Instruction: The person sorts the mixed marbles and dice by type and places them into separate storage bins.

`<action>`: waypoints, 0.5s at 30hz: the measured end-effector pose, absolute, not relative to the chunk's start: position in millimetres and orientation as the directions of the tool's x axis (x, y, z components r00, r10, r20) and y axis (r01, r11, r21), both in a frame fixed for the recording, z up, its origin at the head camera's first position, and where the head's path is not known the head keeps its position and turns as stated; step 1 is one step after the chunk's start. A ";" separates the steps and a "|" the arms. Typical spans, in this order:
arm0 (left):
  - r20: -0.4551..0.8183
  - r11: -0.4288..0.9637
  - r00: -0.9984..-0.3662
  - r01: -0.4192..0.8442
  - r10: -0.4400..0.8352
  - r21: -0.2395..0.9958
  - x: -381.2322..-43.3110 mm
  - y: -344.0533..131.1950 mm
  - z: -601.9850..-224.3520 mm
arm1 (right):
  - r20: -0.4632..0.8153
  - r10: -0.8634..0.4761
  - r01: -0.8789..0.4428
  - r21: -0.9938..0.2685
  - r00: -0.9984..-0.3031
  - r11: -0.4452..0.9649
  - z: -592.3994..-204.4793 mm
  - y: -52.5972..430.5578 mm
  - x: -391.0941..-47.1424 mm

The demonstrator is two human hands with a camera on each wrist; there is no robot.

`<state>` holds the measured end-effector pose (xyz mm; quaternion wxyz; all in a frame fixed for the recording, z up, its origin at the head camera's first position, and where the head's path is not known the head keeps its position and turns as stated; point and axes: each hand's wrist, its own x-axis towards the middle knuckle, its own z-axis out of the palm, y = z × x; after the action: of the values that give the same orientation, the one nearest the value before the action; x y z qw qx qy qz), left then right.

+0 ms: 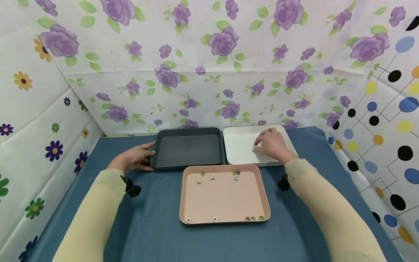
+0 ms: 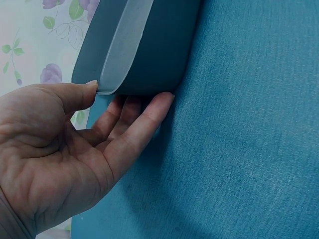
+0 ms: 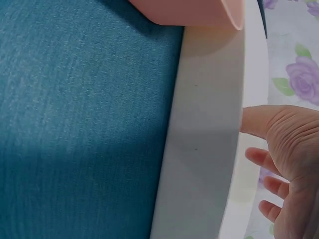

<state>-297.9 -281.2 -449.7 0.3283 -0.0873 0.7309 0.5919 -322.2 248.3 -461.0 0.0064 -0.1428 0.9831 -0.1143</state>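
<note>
My right hand [image 1: 271,143] reaches down into the white tray [image 1: 237,143], its thumb and fingertips pinching a small white die [image 1: 253,149] near the tray floor. In the right wrist view the tray wall hides the die and the tip of the thumb. At the left end of the dark grey tray [image 1: 188,147], my left hand [image 1: 135,157] touches the outside. Its thumb lies at the rim and its fairly straight fingers rest against the lower wall, as the left wrist view shows. No object is visible inside the dark tray.
In front stands a pink tray [image 1: 226,200] with several white dice [image 1: 212,177] and several glass marbles [image 1: 252,218], some along its near edge, others toward the far side. All three trays stand on a blue cloth [image 1: 147,218]. Flowered fabric [image 1: 209,80] hangs close behind them.
</note>
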 end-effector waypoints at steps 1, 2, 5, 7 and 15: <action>-0.583 0.284 -0.769 -0.516 0.262 0.808 -297.9 -281.2 -449.7 | 0.024 -0.284 -0.281 -0.233 -0.959 0.931 -459.7 248.8 -321.9; -0.583 0.283 -0.769 -0.516 0.263 0.808 -298.0 -281.2 -449.8 | 0.030 -0.284 -0.283 -0.239 -0.958 0.929 -458.1 249.6 -321.6; -0.582 0.281 -0.770 -0.516 0.263 0.809 -298.3 -281.4 -450.0 | 0.059 -0.291 -0.296 -0.257 -0.955 0.920 -452.2 253.5 -320.5; -0.583 0.280 -0.770 -0.517 0.261 0.809 -298.6 -281.5 -450.2 | 0.079 -0.296 -0.307 -0.271 -0.952 0.913 -447.2 256.4 -319.0; -0.583 0.278 -0.769 -0.518 0.263 0.809 -299.3 -282.1 -451.1 | 0.129 -0.306 -0.332 -0.322 -0.943 0.887 -428.8 265.8 -312.3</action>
<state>-299.3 -282.1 -451.1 0.3283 -0.0877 0.7287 0.5946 -312.3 265.8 -428.8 -0.0373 -0.1643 0.9706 -0.1722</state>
